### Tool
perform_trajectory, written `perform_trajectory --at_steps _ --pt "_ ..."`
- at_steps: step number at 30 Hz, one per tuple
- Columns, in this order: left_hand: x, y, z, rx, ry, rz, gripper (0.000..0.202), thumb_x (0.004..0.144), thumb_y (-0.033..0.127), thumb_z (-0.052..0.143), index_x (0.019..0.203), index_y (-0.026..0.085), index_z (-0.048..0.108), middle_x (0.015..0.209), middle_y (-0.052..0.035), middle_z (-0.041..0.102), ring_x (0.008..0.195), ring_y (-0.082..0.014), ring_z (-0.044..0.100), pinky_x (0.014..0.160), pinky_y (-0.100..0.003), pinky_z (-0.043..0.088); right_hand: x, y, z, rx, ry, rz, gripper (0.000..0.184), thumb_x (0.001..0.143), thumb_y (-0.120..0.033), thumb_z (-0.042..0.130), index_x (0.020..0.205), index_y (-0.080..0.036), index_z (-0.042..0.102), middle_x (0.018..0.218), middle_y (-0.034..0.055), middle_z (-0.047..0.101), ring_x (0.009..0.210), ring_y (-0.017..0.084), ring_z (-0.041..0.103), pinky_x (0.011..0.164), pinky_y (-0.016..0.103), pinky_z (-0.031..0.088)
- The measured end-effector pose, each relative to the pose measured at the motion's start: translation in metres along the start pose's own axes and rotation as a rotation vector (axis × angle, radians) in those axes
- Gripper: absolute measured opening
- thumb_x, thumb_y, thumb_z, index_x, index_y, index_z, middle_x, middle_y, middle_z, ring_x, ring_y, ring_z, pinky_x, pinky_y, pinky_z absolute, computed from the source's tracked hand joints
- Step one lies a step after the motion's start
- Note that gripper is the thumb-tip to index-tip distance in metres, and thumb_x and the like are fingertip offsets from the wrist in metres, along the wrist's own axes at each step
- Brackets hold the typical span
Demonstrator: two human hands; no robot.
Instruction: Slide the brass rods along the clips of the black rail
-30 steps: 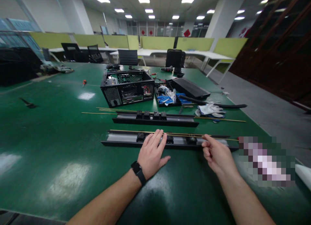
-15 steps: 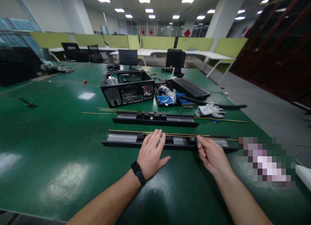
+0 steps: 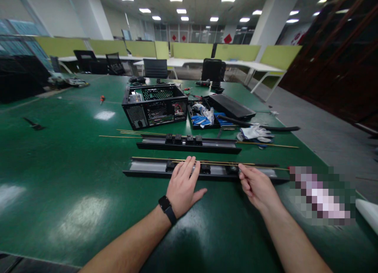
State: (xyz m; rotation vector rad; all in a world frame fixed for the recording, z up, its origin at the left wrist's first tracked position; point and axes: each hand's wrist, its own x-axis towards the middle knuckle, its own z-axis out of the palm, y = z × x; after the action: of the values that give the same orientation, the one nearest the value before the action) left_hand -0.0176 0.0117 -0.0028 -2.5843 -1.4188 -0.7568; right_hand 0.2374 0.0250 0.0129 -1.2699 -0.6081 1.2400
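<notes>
In the head view, a long black channel (image 3: 147,173) lies across the green table in front of me. It has a pale inner strip and several small black blocks (image 3: 206,168) inside. Thin brass rods (image 3: 218,162) run along it over the blocks. My left hand (image 3: 186,182), with a dark watch at the wrist, rests flat across the channel's middle, fingers stretched out over the rods. At the channel's right part, my right hand (image 3: 255,184) pinches a brass rod between thumb and forefinger. Its fingertips hide the exact grip point.
Behind lies a second black channel (image 3: 189,146) with blocks and brass rods. Farther back stand an opened black computer case (image 3: 155,107) and a tray with gloves (image 3: 203,115). More gloves (image 3: 256,133) and a black tube (image 3: 277,128) lie right. A blurred patch (image 3: 321,196) covers something at right.
</notes>
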Motion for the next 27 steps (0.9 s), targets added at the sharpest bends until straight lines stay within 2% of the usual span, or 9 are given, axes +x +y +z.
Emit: perform_trajectory --at_steps 7,13,17,20,24,27 --pt "0.000 0.000 -0.004 0.018 0.002 -0.017 0.076 0.086 0.045 0.066 0.149 0.012 0.038 0.156 -0.0180 0.039 0.148 -0.0300 0.030 0.119 -0.048 0.026 -0.001 0.001 0.001 -0.045 -0.004 -0.033 0.039 0.066 -0.041 0.088 0.070 -0.016 0.058 0.057 -0.0008 0.059 0.030 0.003 0.037 0.022 0.012 0.020" --pt "-0.002 0.000 -0.004 0.026 -0.001 -0.035 0.074 0.087 0.044 0.065 0.149 0.013 0.038 0.156 -0.0167 0.039 0.148 -0.0297 0.030 0.119 -0.047 0.026 0.002 -0.003 -0.006 0.044 0.120 -0.062 0.039 0.067 -0.039 0.086 0.069 -0.018 0.054 0.057 -0.0017 0.059 0.030 0.004 0.038 0.021 0.012 0.022" --pt "-0.001 -0.002 -0.002 0.017 0.017 -0.021 0.078 0.088 0.047 0.062 0.150 0.010 0.035 0.156 -0.0182 0.039 0.148 -0.0302 0.030 0.120 -0.048 0.025 -0.001 -0.001 -0.001 0.010 0.053 -0.024 0.041 0.065 -0.040 0.088 0.068 -0.017 0.054 0.054 -0.0029 0.056 0.029 0.003 0.036 0.021 0.012 0.022" --pt "0.000 -0.004 -0.002 0.021 0.011 -0.009 0.078 0.088 0.048 0.062 0.151 0.012 0.034 0.156 -0.0169 0.039 0.148 -0.0296 0.030 0.120 -0.047 0.025 -0.003 -0.001 0.002 -0.020 0.024 -0.010 0.044 0.063 -0.044 0.089 0.069 -0.017 0.055 0.054 -0.0025 0.057 0.029 0.002 0.035 0.021 0.012 0.021" --pt "-0.001 -0.005 -0.002 0.035 -0.007 -0.017 0.077 0.087 0.046 0.064 0.151 0.014 0.035 0.157 -0.0143 0.038 0.148 -0.0285 0.029 0.120 -0.046 0.025 0.001 -0.003 -0.003 0.045 0.120 -0.051 0.042 0.064 -0.043 0.088 0.076 -0.017 0.057 0.057 -0.0018 0.060 0.030 0.004 0.038 0.021 0.012 0.021" --pt "-0.001 -0.006 0.000 0.030 -0.003 -0.023 0.079 0.087 0.048 0.064 0.151 0.013 0.035 0.158 -0.0147 0.038 0.149 -0.0285 0.029 0.121 -0.047 0.024 0.006 -0.002 -0.009 0.079 0.183 -0.076 0.039 0.065 -0.039 0.087 0.074 -0.017 0.056 0.055 -0.0032 0.058 0.030 0.004 0.038 0.021 0.013 0.022"
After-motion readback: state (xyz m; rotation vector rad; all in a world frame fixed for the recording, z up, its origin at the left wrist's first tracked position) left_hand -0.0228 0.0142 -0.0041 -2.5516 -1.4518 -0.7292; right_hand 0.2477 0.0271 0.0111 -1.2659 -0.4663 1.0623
